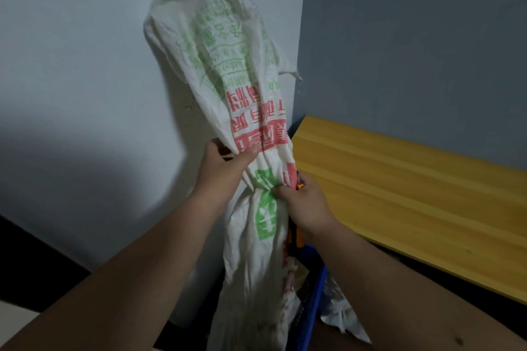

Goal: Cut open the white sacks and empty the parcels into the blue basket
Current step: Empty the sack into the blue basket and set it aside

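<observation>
A white woven sack (219, 65) with green and red print is held up in front of the wall, upside down, its lower end hanging into the blue basket (316, 288). My left hand (225, 162) grips the sack at its middle. My right hand (305, 202) squeezes the sack's narrowed waist a little lower and also holds an orange-handled cutter (296, 234) against it. Any parcels are hidden by the sack.
A yellow wooden tabletop (413, 185) runs along the right, close to my right hand. A white wall stands behind the sack and a grey wall behind the table. A crumpled pale bag (342, 313) lies beside the basket. Dark floor shows at the lower left.
</observation>
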